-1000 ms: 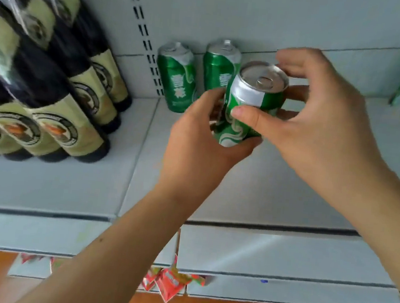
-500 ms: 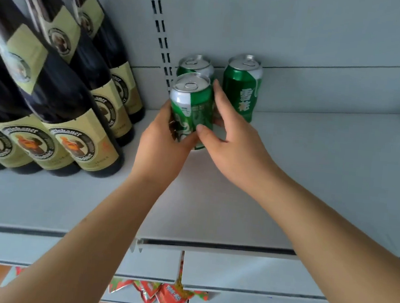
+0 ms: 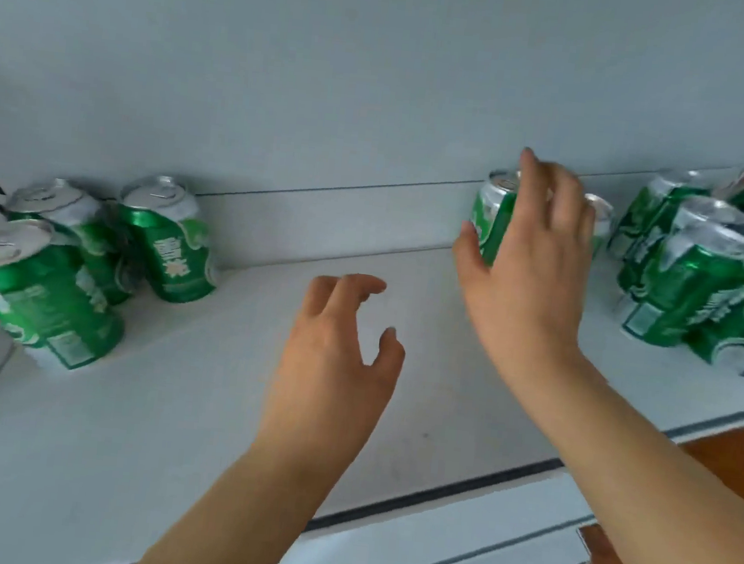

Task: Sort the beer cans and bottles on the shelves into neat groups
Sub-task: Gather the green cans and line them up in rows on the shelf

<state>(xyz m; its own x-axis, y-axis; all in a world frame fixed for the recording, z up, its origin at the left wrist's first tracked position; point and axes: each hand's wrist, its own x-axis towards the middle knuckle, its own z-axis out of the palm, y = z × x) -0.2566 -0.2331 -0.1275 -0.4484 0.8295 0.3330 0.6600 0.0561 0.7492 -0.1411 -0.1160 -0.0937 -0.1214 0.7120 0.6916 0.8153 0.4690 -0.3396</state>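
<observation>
A: What are the hands doing?
B: Right hand (image 3: 528, 269) grips a green can (image 3: 492, 220) at the shelf's (image 3: 213, 403) back. Left hand (image 3: 335, 360) hovers loosely curled, holding nothing.
A: Other cans?
B: Three cans (image 3: 90, 263) stand left; a cluster (image 3: 698, 272) stands right.

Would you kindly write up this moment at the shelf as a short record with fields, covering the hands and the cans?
setting: pale grey shelf seen from above
left group: three green cans standing at the left end
right group: cluster of green cans at the right end
right hand: fingers curled round a single green can beside the right group
left hand: over the bare middle of the shelf, fingers loosely curled, holding nothing
unclear: whether the held can stands on the shelf or is lifted
</observation>
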